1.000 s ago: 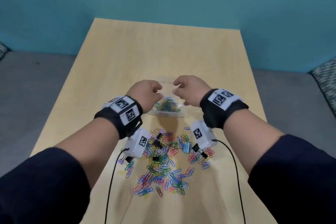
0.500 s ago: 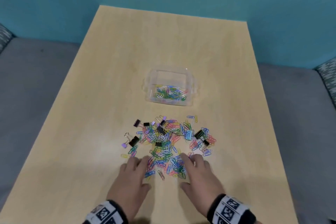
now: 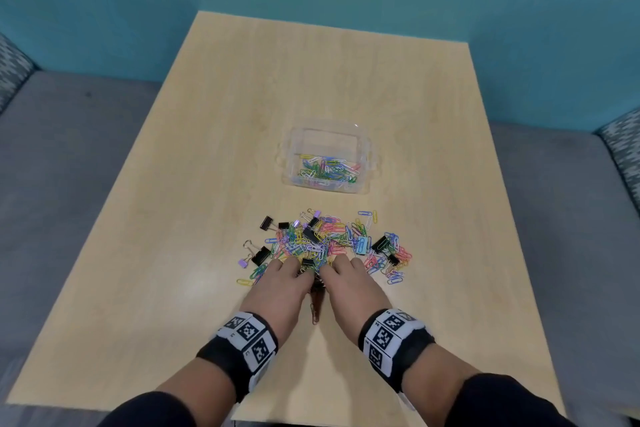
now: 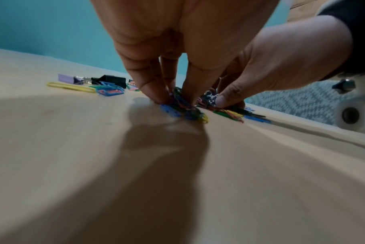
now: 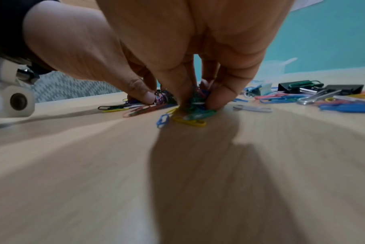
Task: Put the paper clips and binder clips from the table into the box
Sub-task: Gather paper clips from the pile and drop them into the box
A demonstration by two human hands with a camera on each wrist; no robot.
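Note:
A pile of coloured paper clips [image 3: 332,239] mixed with black binder clips [image 3: 380,243] lies in the middle of the table. Beyond it stands a clear plastic box [image 3: 327,128] with several paper clips inside. My left hand [image 3: 284,282] and right hand [image 3: 348,279] sit side by side at the pile's near edge. In the left wrist view the left fingers [image 4: 148,82] curl down and pinch a bunch of clips [image 4: 181,105]. In the right wrist view the right fingers [image 5: 221,92] pinch another bunch of paper clips [image 5: 196,105] against the table.
The light wooden table [image 3: 173,253] is bordered by a teal wall at the back and grey seating on both sides. A purple binder clip [image 3: 243,263] and a yellow paper clip [image 3: 244,282] lie at the pile's left edge.
One second ago both hands were at the box. They drew back to the near edge of the pile, and have now closed in together and curled their fingers on the clips.

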